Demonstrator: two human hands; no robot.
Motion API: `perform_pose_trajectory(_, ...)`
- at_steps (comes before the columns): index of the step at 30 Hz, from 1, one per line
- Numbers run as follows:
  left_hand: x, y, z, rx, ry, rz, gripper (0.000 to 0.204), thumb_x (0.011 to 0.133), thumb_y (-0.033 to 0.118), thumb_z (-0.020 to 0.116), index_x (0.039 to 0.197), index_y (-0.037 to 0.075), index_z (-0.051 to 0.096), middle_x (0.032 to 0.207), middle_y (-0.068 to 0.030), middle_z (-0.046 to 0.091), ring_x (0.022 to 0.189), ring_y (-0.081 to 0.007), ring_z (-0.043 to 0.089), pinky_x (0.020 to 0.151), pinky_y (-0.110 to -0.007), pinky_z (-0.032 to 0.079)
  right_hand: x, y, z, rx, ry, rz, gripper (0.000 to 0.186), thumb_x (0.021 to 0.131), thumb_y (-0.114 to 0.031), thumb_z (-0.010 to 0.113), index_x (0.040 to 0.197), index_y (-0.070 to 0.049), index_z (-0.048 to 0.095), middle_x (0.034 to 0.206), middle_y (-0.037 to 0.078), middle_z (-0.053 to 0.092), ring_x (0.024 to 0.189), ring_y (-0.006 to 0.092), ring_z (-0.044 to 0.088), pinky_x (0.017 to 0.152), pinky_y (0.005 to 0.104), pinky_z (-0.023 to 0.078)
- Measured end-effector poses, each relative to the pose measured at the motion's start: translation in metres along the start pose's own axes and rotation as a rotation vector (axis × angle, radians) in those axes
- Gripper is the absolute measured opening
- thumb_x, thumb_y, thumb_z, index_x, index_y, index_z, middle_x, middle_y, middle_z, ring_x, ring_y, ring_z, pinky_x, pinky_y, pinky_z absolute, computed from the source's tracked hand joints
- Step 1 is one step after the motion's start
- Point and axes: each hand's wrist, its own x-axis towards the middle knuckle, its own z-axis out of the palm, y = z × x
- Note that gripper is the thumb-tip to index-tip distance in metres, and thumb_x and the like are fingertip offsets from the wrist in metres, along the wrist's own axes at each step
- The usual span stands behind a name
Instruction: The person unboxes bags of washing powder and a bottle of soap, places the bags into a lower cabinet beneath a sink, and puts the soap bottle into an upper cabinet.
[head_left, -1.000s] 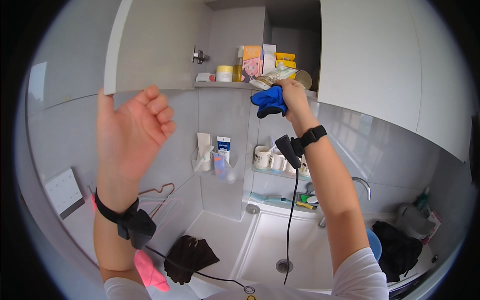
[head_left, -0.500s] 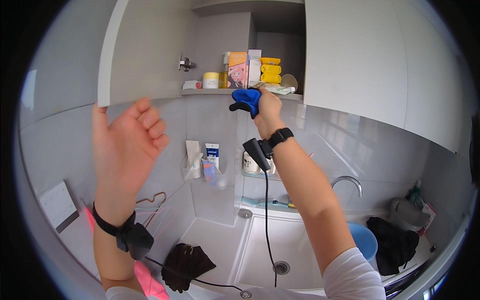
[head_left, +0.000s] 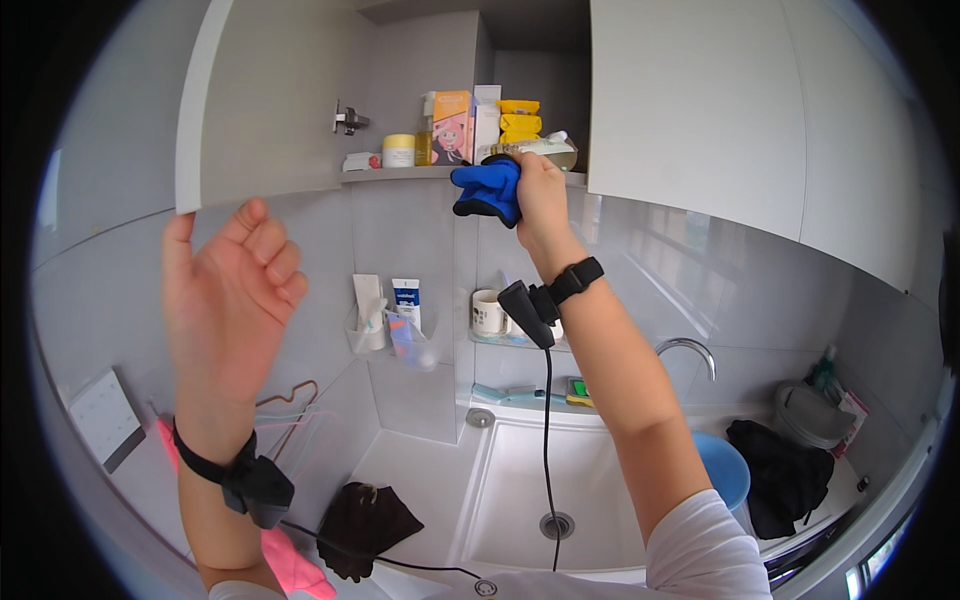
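Observation:
My right hand (head_left: pixel 543 197) is raised to the shelf (head_left: pixel 395 174) of an open wall cabinet, closed on a blue cloth with black edging (head_left: pixel 487 189). A pale green tube with a white cap (head_left: pixel 541 147) tilts up at its fingertips and seems pinched there too. My left hand (head_left: pixel 232 300) is palm toward me, fingers loosely bent, its thumb against the lower edge of the cabinet door (head_left: pixel 265 110). On the shelf stand a yellow-lidded jar (head_left: pixel 398 151), a pump bottle (head_left: pixel 425 140), an orange and pink box (head_left: pixel 452 128) and stacked yellow packets (head_left: pixel 519 122).
Below are a white sink (head_left: pixel 510 500), a curved faucet (head_left: pixel 692 345) and a blue basin (head_left: pixel 722 470). Wall holders carry tubes (head_left: pixel 407 300) and a mug (head_left: pixel 488 313). Dark cloths (head_left: pixel 365 525) lie on both sides; a cable (head_left: pixel 548 440) hangs from my right wrist device.
The tube has risen and tilted, its cap end lifting off the shelf at my right fingertips. The blue cloth stays in that hand. The whole view has shifted slightly; my left hand keeps its place by the door.

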Motion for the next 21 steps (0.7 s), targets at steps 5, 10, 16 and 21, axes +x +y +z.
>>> perform_pose_trajectory(5,0.002,-0.018,0.008,-0.048,0.009,0.014,0.052,0.096,0.05,0.033,0.104,0.003,0.052,0.073,-0.0021,0.039,0.067,-0.0152,0.039,0.061,-0.028,0.034,-0.01,-0.015,-0.027,0.125,-0.093,0.23,0.021,0.089,-0.013,0.046,0.097,0.003,0.058,0.087,0.011,0.064,0.075,0.0198,0.064,0.067,0.0307,0.052)
perform_pose_trajectory(10,0.014,-0.059,-0.002,-0.145,-0.136,-0.047,0.05,0.096,0.05,0.035,0.108,0.004,0.052,0.075,-0.0044,0.046,0.07,-0.0164,0.044,0.063,-0.029,0.036,-0.035,-0.016,-0.056,-0.076,-0.192,0.216,0.02,0.087,-0.014,0.052,0.083,0.004,0.062,0.074,0.006,0.062,0.063,0.0131,0.058,0.057,0.0264,0.048)
perform_pose_trajectory(16,0.057,-0.142,0.03,0.496,0.277,-0.151,0.035,0.088,0.037,0.06,0.11,0.01,0.055,0.099,-0.0034,0.059,0.096,-0.016,0.052,0.082,-0.031,0.04,-0.055,-0.034,-0.079,-0.115,-0.351,0.316,0.018,0.087,-0.013,0.054,0.082,0.002,0.064,0.073,0.005,0.061,0.061,0.0103,0.056,0.057,0.0243,0.047)
perform_pose_trajectory(21,0.084,-0.178,0.016,0.326,-0.013,-0.443,0.034,0.086,0.03,0.064,0.113,0.01,0.056,0.103,-0.0037,0.063,0.095,-0.0127,0.056,0.076,-0.031,0.042,-0.051,-0.047,-0.105,-0.246,-0.585,0.365,0.013,0.088,-0.012,0.057,0.083,-0.001,0.063,0.075,0.002,0.061,0.059,0.0071,0.055,0.054,0.0229,0.048)
